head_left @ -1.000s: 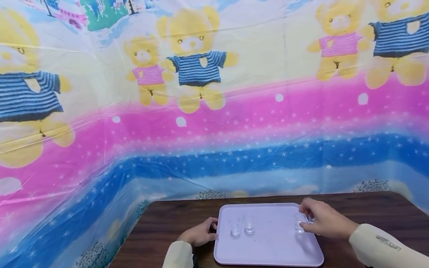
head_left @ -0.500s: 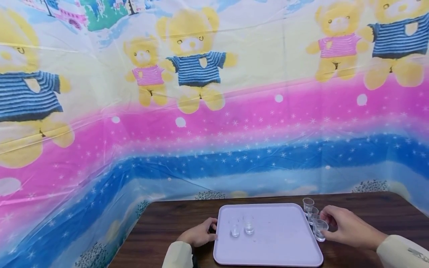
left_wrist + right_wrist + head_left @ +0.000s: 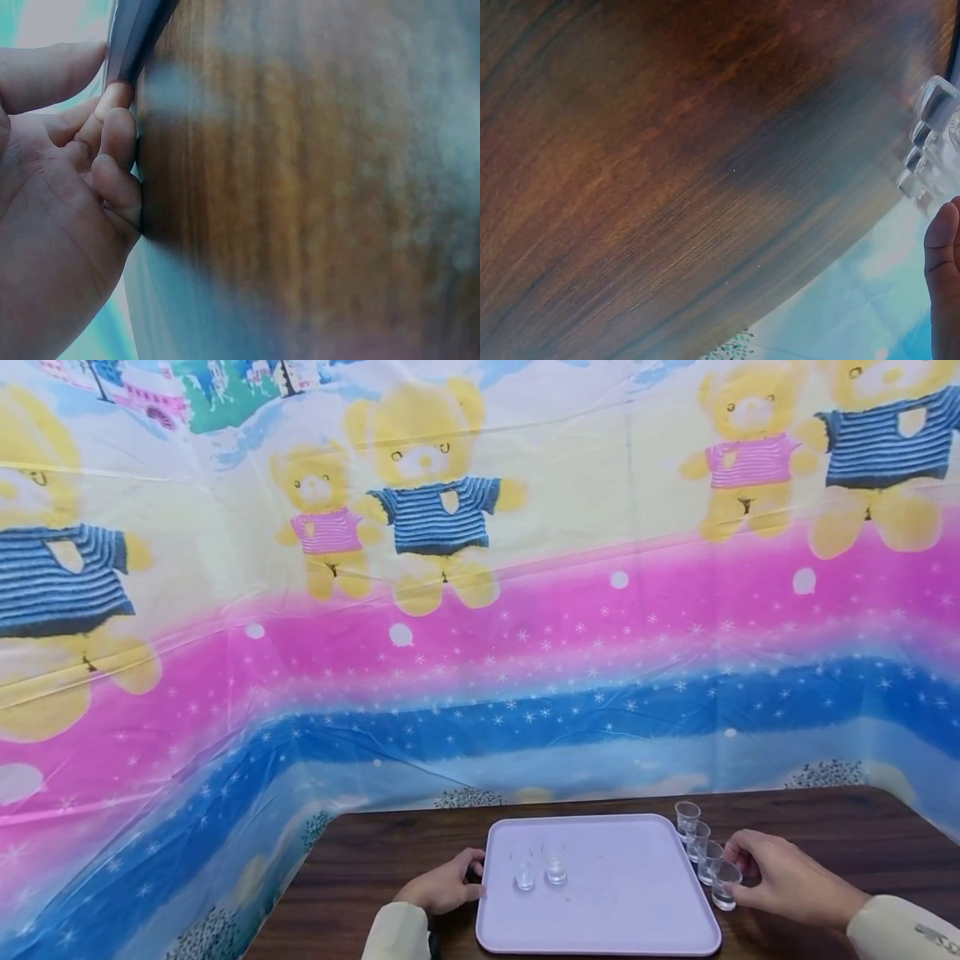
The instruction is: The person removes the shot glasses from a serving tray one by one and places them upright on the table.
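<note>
Right hand (image 3: pixel 791 877) pinches a cup (image 3: pixel 725 887), now off the tray (image 3: pixel 615 914), leaving two cups (image 3: pixel 556 870) aboard; left hand (image 3: pixel 442 885) pinches the tray.

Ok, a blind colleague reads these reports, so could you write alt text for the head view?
A person's right hand holds a small clear glass, nearest in a row of four on a dark wood-grain table beside a lilac tray. The left hand grips the tray's left edge; two more glasses stand on the tray, and a teddy-bear-print cloth hangs behind.
</note>
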Tool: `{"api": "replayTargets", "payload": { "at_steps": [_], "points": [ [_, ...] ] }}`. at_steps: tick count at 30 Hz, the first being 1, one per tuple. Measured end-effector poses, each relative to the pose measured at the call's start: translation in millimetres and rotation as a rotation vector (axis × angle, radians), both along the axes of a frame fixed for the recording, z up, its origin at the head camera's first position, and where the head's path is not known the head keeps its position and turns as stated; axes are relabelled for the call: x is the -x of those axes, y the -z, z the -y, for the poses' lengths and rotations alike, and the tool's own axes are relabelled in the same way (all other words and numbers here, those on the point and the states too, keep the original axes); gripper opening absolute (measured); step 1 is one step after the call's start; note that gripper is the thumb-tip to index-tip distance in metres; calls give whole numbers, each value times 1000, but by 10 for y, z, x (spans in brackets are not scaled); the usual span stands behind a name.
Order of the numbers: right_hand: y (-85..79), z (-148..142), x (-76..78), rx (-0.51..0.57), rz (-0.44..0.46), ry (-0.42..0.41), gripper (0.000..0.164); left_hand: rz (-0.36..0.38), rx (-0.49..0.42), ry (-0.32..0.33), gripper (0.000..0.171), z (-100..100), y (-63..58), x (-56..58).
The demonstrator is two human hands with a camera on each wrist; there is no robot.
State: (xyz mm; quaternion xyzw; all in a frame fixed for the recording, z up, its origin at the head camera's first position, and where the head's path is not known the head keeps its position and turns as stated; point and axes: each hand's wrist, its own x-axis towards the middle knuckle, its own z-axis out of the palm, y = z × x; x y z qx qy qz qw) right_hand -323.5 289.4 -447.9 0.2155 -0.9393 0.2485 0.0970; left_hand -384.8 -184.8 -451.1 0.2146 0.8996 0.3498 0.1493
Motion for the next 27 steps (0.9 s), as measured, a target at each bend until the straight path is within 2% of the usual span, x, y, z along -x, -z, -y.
{"api": "replayTargets", "payload": {
  "at_steps": [7,15,21,27],
  "points": [
    [-8,8,2,-4,19,28,32,-1,-7,1,44,4,10,8],
    [-80,103,33,7,-160,19,32,14,-2,-16,45,-1,7,9],
    [-183,292,103,32,-114,-33,26,12,12,-21,45,0,3,10],
    [-204,575,231,40,-101,-31,27,10,8,-25,45,-11,14,7]
  ]
}}
